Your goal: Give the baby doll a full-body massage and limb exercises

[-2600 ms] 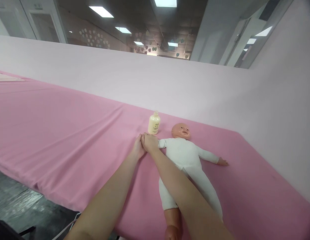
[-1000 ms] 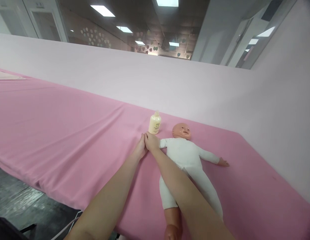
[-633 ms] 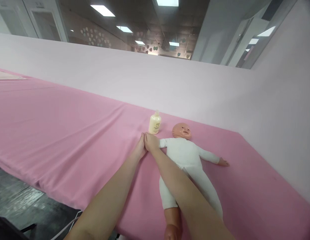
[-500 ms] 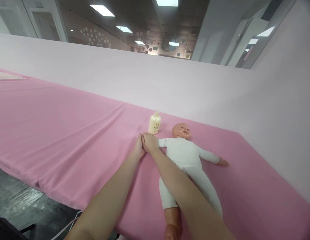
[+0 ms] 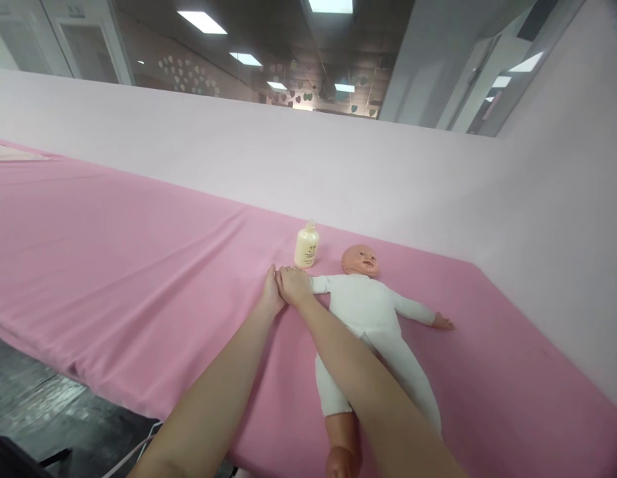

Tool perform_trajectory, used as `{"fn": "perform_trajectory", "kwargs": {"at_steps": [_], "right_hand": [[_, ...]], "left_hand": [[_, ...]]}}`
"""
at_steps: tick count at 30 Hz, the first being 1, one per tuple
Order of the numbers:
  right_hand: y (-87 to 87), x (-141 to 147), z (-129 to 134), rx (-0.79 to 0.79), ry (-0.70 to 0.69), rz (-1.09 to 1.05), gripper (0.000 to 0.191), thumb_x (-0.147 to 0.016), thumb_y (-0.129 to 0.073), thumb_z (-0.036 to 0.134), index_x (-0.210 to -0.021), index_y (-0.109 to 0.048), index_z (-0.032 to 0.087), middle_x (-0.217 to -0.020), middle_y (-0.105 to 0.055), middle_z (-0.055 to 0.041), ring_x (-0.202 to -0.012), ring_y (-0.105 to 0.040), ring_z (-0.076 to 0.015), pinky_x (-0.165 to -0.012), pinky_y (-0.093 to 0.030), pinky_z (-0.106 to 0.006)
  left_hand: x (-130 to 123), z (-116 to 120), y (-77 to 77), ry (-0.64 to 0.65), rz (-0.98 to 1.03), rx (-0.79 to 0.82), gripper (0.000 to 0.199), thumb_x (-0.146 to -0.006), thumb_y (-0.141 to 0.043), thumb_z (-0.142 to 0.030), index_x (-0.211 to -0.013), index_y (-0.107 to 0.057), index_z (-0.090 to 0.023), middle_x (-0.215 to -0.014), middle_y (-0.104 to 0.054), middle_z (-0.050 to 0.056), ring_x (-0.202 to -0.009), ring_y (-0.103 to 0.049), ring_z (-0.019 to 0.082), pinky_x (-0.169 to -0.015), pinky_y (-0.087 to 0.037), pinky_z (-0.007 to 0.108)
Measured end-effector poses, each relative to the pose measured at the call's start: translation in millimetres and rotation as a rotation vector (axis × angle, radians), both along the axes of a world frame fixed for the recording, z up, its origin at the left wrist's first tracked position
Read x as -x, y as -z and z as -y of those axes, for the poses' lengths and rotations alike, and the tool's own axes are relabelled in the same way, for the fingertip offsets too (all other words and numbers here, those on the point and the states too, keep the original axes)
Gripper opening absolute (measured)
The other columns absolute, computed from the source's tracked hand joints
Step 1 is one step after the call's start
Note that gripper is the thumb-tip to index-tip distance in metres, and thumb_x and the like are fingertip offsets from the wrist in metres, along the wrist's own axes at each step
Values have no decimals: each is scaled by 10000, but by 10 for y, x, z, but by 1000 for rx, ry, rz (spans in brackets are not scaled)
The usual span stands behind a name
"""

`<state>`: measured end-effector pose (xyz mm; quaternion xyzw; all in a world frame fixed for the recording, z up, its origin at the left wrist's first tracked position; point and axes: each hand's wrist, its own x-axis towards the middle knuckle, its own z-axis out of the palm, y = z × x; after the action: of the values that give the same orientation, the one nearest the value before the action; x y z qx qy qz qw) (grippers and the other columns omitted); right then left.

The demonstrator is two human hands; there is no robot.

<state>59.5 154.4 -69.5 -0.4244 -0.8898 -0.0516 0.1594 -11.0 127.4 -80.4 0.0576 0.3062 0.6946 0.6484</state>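
A baby doll (image 5: 363, 302) in a white suit lies face up, one arm stretched out to the right. Its other hand is hidden at my hands. My left hand (image 5: 273, 291) and my right hand (image 5: 293, 284) are pressed together at the end of that white sleeve, fingers closed. Whatever lies between my palms cannot be made out. My right forearm crosses above the doll's lower body. Just behind my right hand stands a pale yellow bottle (image 5: 307, 247), upright, with a clear top.
Pink cloth (image 5: 139, 265) covers the table, whose front edge runs at the lower left. A white wall (image 5: 239, 153) rises behind it and another at the right. A dark object (image 5: 14, 458) and a cable are at the lower left.
My two hands have shifted slightly left, and the fingertips of my left hand show a little more apart from my right hand. The doll and the bottle rest as before.
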Motion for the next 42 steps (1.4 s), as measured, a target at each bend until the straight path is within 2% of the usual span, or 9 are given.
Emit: {"fn": "perform_trajectory", "kwargs": {"at_steps": [4, 9, 15, 20, 30, 39, 42], "right_hand": [[-20, -3, 11, 13, 19, 2, 383, -1062, -322, 337, -1075, -666, 167, -1082, -737, -114, -999, -654, -247, -838, -435, -355], [-52, -14, 39, 73, 73, -19, 387, -1052, -346, 383, -1054, -681, 189, -1035, -749, -99, -941, -673, -241, -778, -445, -345], [-26, 0, 37, 36, 41, -29, 344, -1048, -356, 355, -1070, -658, 192, -1066, -734, -91, -983, -660, -237, -810, -450, -347], [14, 13, 17, 12, 25, -29, 332, -1056, -331, 337, -1090, -626, 187, -1096, -722, -96, -996, -652, -241, -824, -445, -349], [13, 20, 42, 44, 81, -50, 351, -1060, -323, 343, -1099, -633, 185, -1077, -735, -116, -1002, -658, -260, -829, -446, -367], [42, 23, -32, 94, 179, -117, 375, -1053, -324, 388, -1064, -647, 197, -1029, -744, -111, -983, -669, -253, -847, -445, -369], [45, 22, -55, 96, 181, -111, 397, -1054, -314, 397, -1069, -653, 190, -975, -750, -113, -967, -681, -267, -837, -456, -377]], "left_hand": [[23, -7, 13, 29, -22, -4, 406, -972, -480, -509, -837, -666, -175, -863, -727, 79, -894, -728, 231, -885, -576, 344], [42, -9, 14, 35, -13, 6, 382, -953, -491, -493, -868, -682, -174, -787, -714, 66, -841, -731, 241, -861, -592, 376], [23, 20, -44, 11, 14, -4, 328, -957, -491, -436, -881, -677, -176, -800, -719, 56, -797, -724, 208, -849, -597, 340], [12, 35, -69, 20, 3, -28, 318, -956, -485, -415, -822, -657, -184, -786, -711, 51, -823, -726, 203, -872, -589, 323], [2, 66, -92, 39, -50, -22, 307, -946, -499, -397, -778, -639, -182, -822, -725, 76, -939, -727, 238, -948, -561, 360], [-52, 5, 16, 25, -125, -110, 225, -940, -521, -325, -849, -670, -183, -840, -726, 57, -933, -713, 220, -952, -546, 337], [-37, -26, 63, 30, -131, -121, 123, -903, -600, -273, -840, -661, -186, -824, -723, 37, -924, -713, 209, -955, -544, 331]]}}
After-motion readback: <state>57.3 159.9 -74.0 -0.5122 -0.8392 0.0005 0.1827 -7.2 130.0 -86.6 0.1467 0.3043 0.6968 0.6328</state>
